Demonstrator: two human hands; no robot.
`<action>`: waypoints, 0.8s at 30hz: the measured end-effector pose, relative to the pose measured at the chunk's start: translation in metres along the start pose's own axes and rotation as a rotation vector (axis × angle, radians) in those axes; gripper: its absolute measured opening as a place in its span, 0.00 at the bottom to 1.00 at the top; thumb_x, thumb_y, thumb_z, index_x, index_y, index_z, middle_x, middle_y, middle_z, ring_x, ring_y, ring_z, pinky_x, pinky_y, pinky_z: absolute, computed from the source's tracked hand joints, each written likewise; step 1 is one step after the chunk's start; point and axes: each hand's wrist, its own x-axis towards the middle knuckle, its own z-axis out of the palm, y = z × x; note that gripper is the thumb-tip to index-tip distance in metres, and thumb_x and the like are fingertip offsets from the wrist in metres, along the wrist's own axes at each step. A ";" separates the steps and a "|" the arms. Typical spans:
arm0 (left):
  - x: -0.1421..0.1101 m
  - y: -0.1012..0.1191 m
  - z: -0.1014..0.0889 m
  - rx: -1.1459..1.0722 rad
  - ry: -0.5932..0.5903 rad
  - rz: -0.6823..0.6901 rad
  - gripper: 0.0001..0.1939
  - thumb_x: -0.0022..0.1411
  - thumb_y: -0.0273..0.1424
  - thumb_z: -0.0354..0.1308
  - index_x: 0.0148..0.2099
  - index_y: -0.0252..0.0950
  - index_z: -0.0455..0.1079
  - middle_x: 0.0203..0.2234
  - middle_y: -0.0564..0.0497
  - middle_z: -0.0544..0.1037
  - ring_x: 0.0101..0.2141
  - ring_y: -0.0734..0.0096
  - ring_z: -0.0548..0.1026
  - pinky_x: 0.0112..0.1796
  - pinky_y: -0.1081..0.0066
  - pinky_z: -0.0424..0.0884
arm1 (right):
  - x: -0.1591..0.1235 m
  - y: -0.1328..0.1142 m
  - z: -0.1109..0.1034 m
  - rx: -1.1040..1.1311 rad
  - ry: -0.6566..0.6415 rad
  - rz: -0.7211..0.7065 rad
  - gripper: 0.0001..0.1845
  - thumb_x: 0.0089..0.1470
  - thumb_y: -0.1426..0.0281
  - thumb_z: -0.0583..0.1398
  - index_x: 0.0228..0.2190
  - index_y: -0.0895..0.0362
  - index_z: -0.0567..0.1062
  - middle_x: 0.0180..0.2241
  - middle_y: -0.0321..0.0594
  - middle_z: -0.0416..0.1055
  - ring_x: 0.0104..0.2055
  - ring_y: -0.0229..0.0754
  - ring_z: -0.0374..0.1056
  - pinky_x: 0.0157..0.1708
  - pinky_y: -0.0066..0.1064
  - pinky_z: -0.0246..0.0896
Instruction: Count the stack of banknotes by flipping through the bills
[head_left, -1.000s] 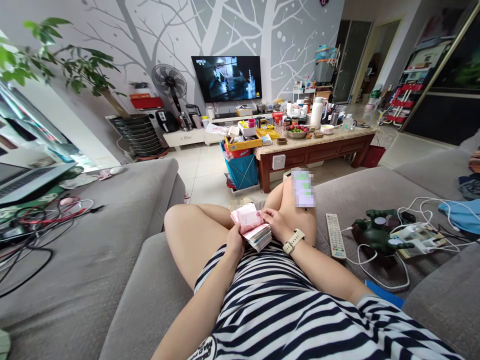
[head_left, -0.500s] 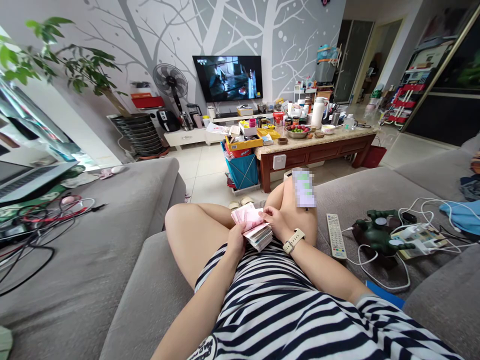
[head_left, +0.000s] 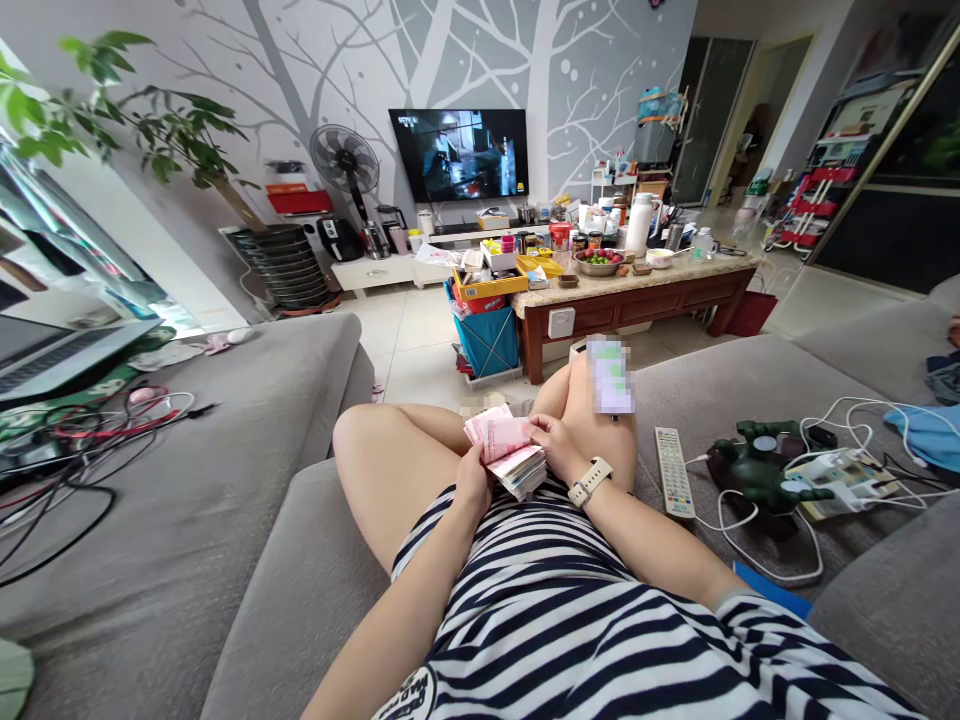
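A thick stack of banknotes is held over my lap, its upper notes pink and fanned out toward the far side. My left hand is closed around the near left side of the stack. With thumb and fingers pinched, my right hand grips the right edge of a pink banknote on top. A cream watch strap circles my right wrist. On my right leg lies a phone with a blurred-out screen.
On the sofa to my right are a remote control, a dark green massager-like device and white cables. Tangled cables and a laptop lie on the left. A cluttered coffee table stands ahead, beyond it a television.
My right hand has shifted slightly right, drawing the top pink banknote out a little flatter. My left hand keeps its hold on the stack. The whole view has moved slightly.
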 end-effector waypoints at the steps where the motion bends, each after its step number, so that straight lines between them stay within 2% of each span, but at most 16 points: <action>1: 0.000 0.000 -0.001 0.002 -0.008 0.000 0.11 0.60 0.28 0.52 0.37 0.29 0.75 0.30 0.43 0.80 0.36 0.59 0.79 0.42 0.63 0.75 | -0.001 -0.001 0.001 0.003 0.009 -0.004 0.15 0.42 0.58 0.64 0.23 0.58 0.69 0.22 0.34 0.63 0.26 0.36 0.56 0.28 0.29 0.52; 6: 0.002 -0.002 -0.001 0.000 -0.056 0.010 0.11 0.60 0.28 0.52 0.38 0.28 0.75 0.30 0.42 0.80 0.38 0.58 0.79 0.43 0.62 0.74 | -0.002 -0.004 0.004 0.005 0.012 0.004 0.16 0.43 0.58 0.63 0.23 0.57 0.68 0.21 0.32 0.60 0.25 0.35 0.54 0.27 0.28 0.50; 13: 0.003 -0.003 -0.002 0.026 -0.077 0.012 0.13 0.60 0.28 0.50 0.38 0.28 0.75 0.32 0.41 0.80 0.39 0.58 0.79 0.44 0.61 0.73 | -0.001 -0.001 0.002 0.002 0.004 0.003 0.16 0.43 0.57 0.63 0.23 0.57 0.69 0.22 0.33 0.62 0.26 0.36 0.56 0.28 0.29 0.51; 20: -0.001 0.000 0.000 0.060 -0.021 0.026 0.12 0.60 0.27 0.50 0.37 0.29 0.75 0.30 0.42 0.80 0.35 0.60 0.79 0.42 0.63 0.74 | 0.000 0.000 0.002 -0.060 0.025 0.006 0.15 0.44 0.58 0.62 0.25 0.57 0.71 0.22 0.34 0.64 0.27 0.38 0.58 0.29 0.30 0.52; 24: -0.001 0.000 0.001 0.074 -0.027 0.030 0.13 0.60 0.26 0.49 0.38 0.28 0.75 0.32 0.42 0.80 0.33 0.61 0.79 0.41 0.63 0.74 | 0.001 0.001 0.002 -0.061 0.025 0.015 0.15 0.43 0.57 0.62 0.25 0.57 0.71 0.21 0.35 0.64 0.27 0.38 0.57 0.28 0.30 0.53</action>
